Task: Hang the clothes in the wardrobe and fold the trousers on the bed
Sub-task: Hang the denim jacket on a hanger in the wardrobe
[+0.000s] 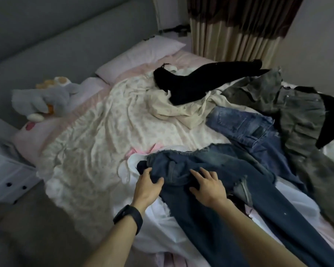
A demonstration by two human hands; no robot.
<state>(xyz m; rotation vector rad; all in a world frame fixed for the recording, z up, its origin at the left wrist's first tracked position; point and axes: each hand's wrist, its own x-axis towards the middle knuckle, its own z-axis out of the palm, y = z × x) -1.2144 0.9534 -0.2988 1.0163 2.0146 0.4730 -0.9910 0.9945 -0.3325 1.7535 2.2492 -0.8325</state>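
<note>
The dark jeans [210,218] are laid flat on the bed [85,132]. The waist is gripped by the left hand [148,183], and the right hand [207,185] is pressed on them with fingers spread, seemingly to smooth them for folding.

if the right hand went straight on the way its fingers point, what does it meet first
The right hand lies flat on the dark jeans; going on it likely meets their frayed edge first.

We stretch both forearms forward: our left hand [147,185] pinches the dark jeans [220,218] between thumb and curled fingers, while our right hand [206,185] presses flat, fingers spread.
</note>
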